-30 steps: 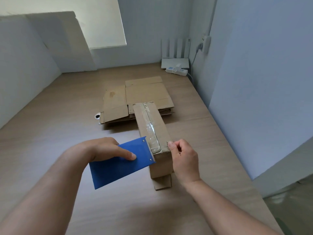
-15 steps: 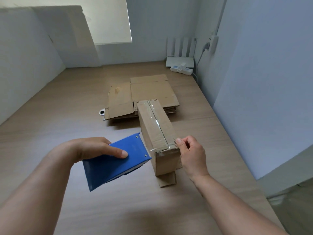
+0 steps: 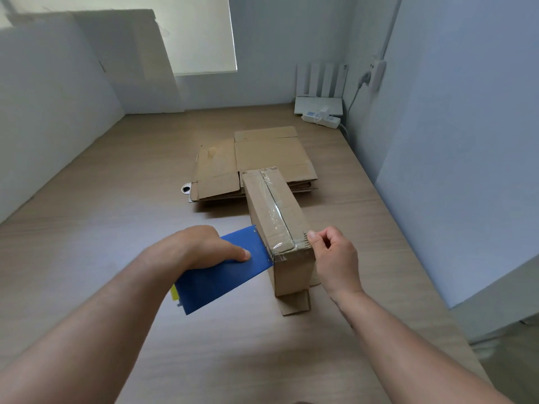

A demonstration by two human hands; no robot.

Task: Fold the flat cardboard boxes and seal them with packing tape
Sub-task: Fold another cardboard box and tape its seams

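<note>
Only one view is given: the scene is seen from head height, forward and down across the bench (image 3: 102,234), close above it, as far as the back wall (image 3: 277,48).

Wooden table (image 3: 110,234) carries taped box (image 3: 259,208), flattened boxes (image 3: 268,153).

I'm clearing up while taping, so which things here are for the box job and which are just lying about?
For the job: box, held by the right hand; tape dispenser in the left hand; stack of flat cardboard.
Lying about: router; power strip; white board.
</note>
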